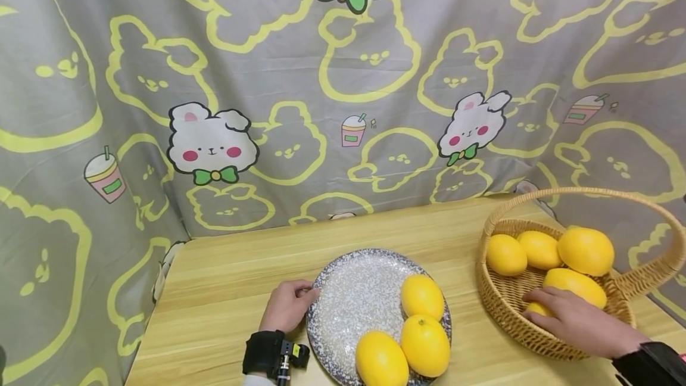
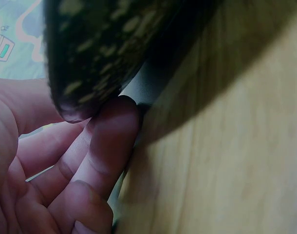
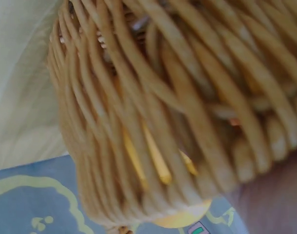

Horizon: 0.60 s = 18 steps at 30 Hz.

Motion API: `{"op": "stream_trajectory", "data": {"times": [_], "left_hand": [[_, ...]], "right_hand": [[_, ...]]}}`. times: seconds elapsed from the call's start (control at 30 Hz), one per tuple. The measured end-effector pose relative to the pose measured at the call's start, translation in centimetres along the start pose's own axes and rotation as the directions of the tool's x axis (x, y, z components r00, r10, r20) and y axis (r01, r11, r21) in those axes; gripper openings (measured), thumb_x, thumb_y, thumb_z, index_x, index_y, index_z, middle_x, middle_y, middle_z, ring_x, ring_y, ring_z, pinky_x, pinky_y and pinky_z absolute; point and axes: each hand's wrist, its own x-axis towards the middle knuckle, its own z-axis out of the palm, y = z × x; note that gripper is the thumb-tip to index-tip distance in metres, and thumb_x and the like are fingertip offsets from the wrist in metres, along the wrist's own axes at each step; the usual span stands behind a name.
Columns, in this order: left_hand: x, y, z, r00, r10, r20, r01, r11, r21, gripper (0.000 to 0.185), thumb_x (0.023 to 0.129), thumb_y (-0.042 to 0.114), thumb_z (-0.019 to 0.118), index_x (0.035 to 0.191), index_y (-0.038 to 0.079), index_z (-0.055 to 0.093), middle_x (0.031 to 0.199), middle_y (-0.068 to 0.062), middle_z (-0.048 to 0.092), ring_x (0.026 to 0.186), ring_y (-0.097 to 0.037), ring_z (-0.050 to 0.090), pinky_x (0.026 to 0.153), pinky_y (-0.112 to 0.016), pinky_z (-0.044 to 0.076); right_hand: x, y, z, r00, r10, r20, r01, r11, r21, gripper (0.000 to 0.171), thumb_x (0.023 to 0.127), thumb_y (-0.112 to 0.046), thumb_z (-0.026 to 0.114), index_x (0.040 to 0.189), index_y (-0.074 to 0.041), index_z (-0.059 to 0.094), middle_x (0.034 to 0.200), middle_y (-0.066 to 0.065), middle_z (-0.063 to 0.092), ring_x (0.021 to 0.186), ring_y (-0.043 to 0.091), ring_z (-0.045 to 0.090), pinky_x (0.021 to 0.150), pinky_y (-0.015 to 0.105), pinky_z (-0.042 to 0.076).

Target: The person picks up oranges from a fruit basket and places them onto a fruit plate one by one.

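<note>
A round speckled grey plate with a dark rim carries three smooth yellow oval fruits, one of them showing a green stem end. My left hand pinches the plate's left rim; in the left wrist view its fingers reach under the rim. Over on the right, my right hand reaches into a wicker basket, its fingers curled over a yellow fruit that they mostly cover. Several more yellow fruits lie in the basket. Wickerwork fills the right wrist view and hides that hand's fingers.
The basket's tall arched handle rises over the fruit and my right forearm. Both basket and plate stand on a light wooden table. A grey curtain with yellow cartoon outlines hangs behind the table and along its sides.
</note>
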Motion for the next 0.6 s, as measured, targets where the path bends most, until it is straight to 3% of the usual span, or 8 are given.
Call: {"op": "stream_trajectory", "data": {"times": [0.17,0.33,0.47,0.6], "left_hand": [[0.0,0.1,-0.1,1.0,0.01,0.005,-0.01,1.0,0.004,0.031,0.097,0.029,0.071,0.119,0.009,0.077,0.086,-0.002,0.073,0.068,-0.013,0.054,0.063,-0.027,0.041],[0.1,0.0,-0.1,1.0,0.008,0.004,-0.008,1.0,0.011,0.031,0.096,0.029,0.071,0.119,0.009,0.077,0.088,-0.002,0.074,0.069,-0.013,0.055,0.064,-0.027,0.042],[0.1,-0.1,0.0,1.0,-0.001,-0.004,0.001,1.0,0.015,0.03,0.096,0.029,0.072,0.118,0.01,0.078,0.087,-0.001,0.074,0.069,-0.012,0.055,0.064,-0.027,0.042],[0.1,0.0,0.0,1.0,0.005,-0.001,-0.005,1.0,0.018,0.031,0.096,0.029,0.071,0.119,0.009,0.078,0.087,-0.002,0.074,0.069,-0.013,0.055,0.063,-0.027,0.041]], "right_hand": [[-0.3,0.2,0.4,0.998,-0.04,-0.055,0.039,0.999,-0.014,0.02,0.106,-0.035,0.059,0.119,-0.023,0.067,0.113,-0.008,0.065,0.097,0.019,0.066,0.076,0.032,0.054],[-0.5,0.2,0.9,0.99,-0.044,-0.135,0.043,0.999,-0.008,0.009,0.104,-0.031,0.061,0.111,-0.032,0.068,0.108,-0.015,0.063,0.094,0.001,0.06,0.073,0.03,0.05],[-0.6,0.1,1.1,0.986,-0.035,-0.164,0.037,0.999,0.004,0.009,0.104,-0.03,0.061,0.109,-0.035,0.068,0.109,-0.017,0.063,0.096,-0.003,0.059,0.075,0.031,0.05],[-0.7,0.0,1.3,0.986,-0.024,-0.164,0.026,1.0,0.008,0.01,0.105,-0.032,0.06,0.11,-0.035,0.067,0.11,-0.017,0.064,0.097,0.004,0.062,0.076,0.032,0.051]]}}
